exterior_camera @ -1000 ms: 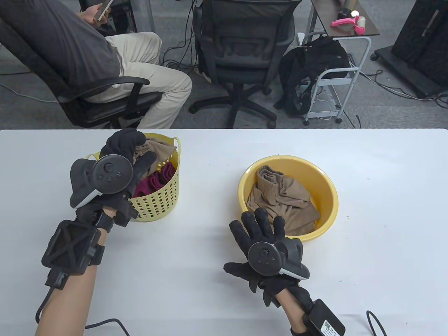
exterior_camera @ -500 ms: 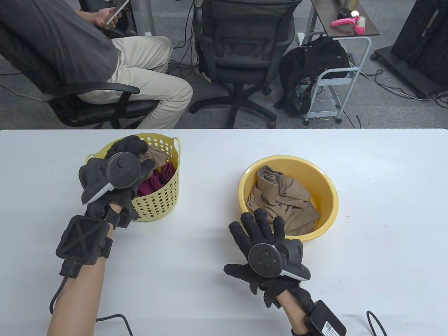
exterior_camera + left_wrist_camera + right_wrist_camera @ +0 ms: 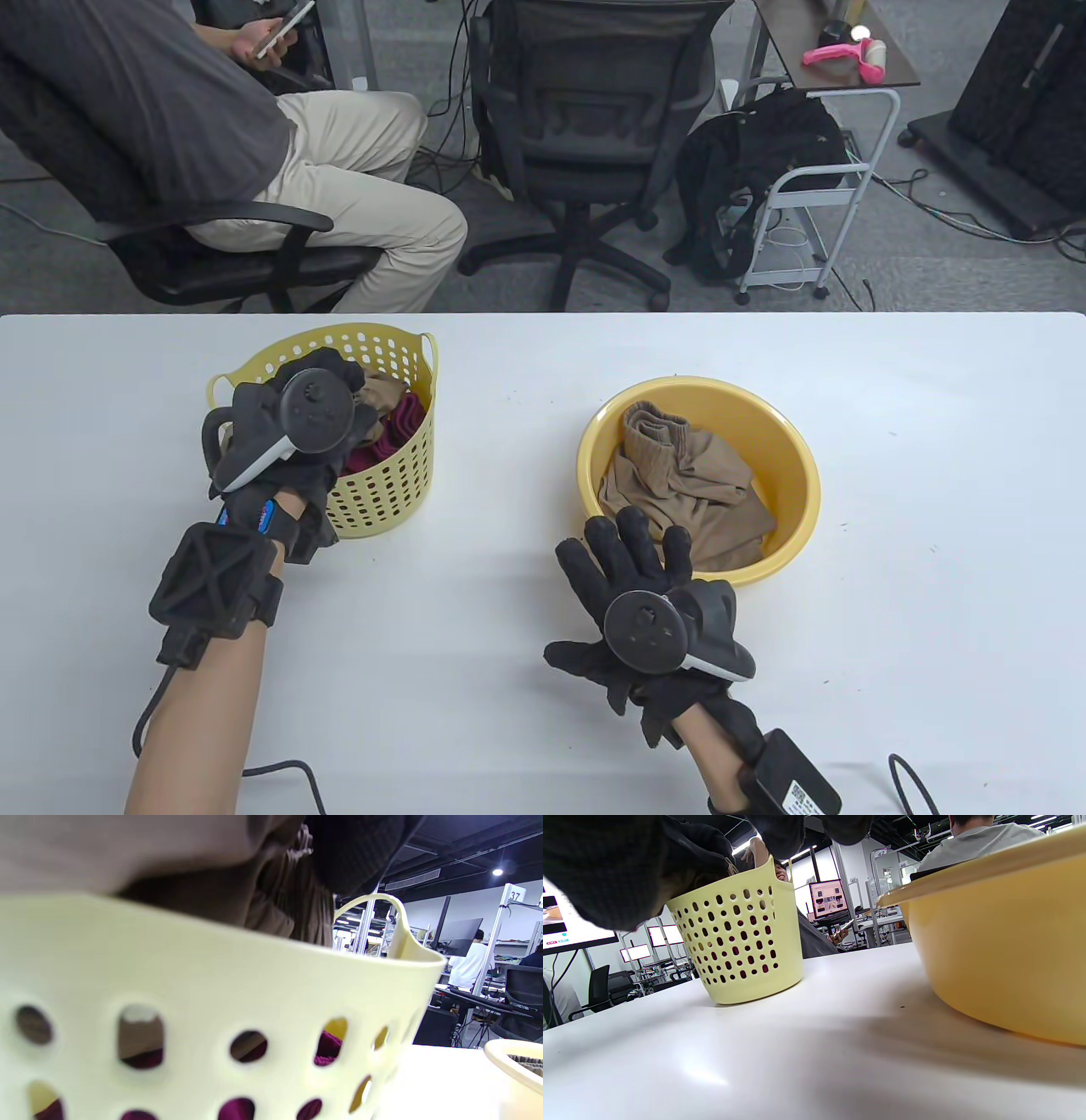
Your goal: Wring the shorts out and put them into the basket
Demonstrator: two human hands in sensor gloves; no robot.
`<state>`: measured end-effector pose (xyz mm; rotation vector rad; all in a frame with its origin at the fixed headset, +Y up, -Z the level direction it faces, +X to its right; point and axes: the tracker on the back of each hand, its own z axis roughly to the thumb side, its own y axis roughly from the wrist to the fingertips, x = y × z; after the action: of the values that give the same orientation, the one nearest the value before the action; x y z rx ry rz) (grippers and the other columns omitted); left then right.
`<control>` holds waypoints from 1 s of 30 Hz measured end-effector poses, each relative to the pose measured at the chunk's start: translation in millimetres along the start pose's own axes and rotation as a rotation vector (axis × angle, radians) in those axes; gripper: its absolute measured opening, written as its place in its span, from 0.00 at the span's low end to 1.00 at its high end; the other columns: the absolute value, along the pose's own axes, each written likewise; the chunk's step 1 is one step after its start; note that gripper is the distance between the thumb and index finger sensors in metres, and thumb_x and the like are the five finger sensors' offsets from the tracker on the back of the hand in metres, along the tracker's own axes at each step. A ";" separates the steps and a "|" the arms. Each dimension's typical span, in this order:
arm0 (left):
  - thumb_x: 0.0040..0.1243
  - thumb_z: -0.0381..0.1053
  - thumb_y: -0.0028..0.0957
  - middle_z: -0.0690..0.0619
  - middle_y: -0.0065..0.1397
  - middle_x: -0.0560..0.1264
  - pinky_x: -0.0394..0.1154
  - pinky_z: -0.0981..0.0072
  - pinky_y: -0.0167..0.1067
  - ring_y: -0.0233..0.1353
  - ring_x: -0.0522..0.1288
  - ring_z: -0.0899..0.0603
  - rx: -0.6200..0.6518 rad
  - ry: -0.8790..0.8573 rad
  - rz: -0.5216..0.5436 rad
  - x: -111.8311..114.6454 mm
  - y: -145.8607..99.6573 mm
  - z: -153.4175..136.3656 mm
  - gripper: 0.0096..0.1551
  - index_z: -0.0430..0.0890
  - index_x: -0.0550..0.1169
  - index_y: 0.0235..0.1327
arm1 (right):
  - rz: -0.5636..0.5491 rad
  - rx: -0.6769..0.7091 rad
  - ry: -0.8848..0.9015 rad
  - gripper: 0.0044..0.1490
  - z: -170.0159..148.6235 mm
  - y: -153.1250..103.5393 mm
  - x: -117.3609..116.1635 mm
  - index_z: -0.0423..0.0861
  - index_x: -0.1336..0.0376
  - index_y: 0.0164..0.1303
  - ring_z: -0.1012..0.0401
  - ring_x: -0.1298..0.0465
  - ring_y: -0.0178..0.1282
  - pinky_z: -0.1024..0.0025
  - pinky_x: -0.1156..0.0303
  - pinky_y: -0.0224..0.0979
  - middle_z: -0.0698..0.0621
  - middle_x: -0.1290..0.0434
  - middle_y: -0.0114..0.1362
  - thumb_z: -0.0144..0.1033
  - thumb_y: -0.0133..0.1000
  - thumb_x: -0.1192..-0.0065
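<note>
A pale yellow perforated basket (image 3: 392,492) stands at the table's left, with maroon cloth (image 3: 397,431) inside. My left hand (image 3: 338,378) reaches down into it, its fingers curled round a bunched pair of tan shorts (image 3: 383,396). In the left wrist view the tan shorts (image 3: 288,899) hang just above the basket (image 3: 212,993) rim under my gloved fingers (image 3: 356,853). More tan shorts (image 3: 687,484) lie in the yellow basin (image 3: 806,497) at the centre right. My right hand (image 3: 632,548) lies flat on the table by the basin's near rim, fingers straight, holding nothing.
A person sits in an office chair (image 3: 221,255) beyond the table's far left edge. An empty chair (image 3: 585,127) and a white cart (image 3: 814,187) stand behind the far edge. Cables trail from both wrists at the near edge. White table (image 3: 933,594) stretches right of the basin.
My left hand has lowered into the basket with the tan shorts, moving slightly right. The right hand has stayed in place. The seated person shifted.
</note>
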<state>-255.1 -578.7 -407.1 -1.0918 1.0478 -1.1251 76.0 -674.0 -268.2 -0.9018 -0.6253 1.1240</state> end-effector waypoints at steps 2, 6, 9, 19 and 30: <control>0.64 0.54 0.60 0.43 0.85 0.60 0.61 0.29 0.70 0.82 0.64 0.26 -0.009 0.001 -0.025 1.9 1.2 -0.2 0.29 0.54 0.64 0.69 | 0.000 0.000 0.000 0.66 0.0 0.0 0.2 0.42 0.53 0.84 0.31 0.61 0.82 0.20 0.66 0.70 0.32 0.56 0.85 0.71 0.48 0.32; 0.63 0.54 0.60 0.43 0.85 0.62 0.60 0.27 0.69 0.82 0.65 0.26 -0.010 -0.019 -0.046 5.4 2.1 -0.8 0.28 0.54 0.66 0.70 | 0.001 -0.001 -0.003 0.66 -0.1 -0.2 0.9 0.42 0.53 0.84 0.31 0.61 0.82 0.20 0.66 0.70 0.32 0.56 0.84 0.71 0.48 0.32; 0.63 0.55 0.59 0.43 0.85 0.63 0.60 0.26 0.69 0.82 0.64 0.26 -0.009 -0.009 -0.058 7.1 2.0 -0.4 0.28 0.54 0.66 0.70 | 0.000 -0.002 -0.002 0.66 -0.4 -0.3 1.2 0.42 0.52 0.84 0.31 0.61 0.82 0.20 0.66 0.70 0.32 0.56 0.85 0.71 0.48 0.32; 0.63 0.56 0.59 0.42 0.85 0.62 0.59 0.25 0.69 0.81 0.65 0.26 0.039 -0.015 -0.057 -5.5 -8.3 6.8 0.29 0.53 0.66 0.70 | 0.007 -0.005 -0.011 0.66 -0.5 -0.5 1.8 0.42 0.53 0.84 0.31 0.61 0.82 0.20 0.66 0.70 0.32 0.56 0.85 0.71 0.48 0.32; 0.63 0.60 0.59 0.39 0.87 0.59 0.56 0.22 0.68 0.82 0.62 0.23 0.199 -0.046 -0.075 -30.2 -44.2 37.9 0.35 0.51 0.64 0.75 | 0.012 -0.005 -0.018 0.66 -0.7 -0.7 2.7 0.42 0.53 0.84 0.31 0.62 0.82 0.20 0.66 0.70 0.32 0.56 0.85 0.72 0.48 0.32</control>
<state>-228.3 -548.5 -355.4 -0.9997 0.8452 -1.2312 77.8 -671.8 -268.0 -0.9016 -0.6386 1.1426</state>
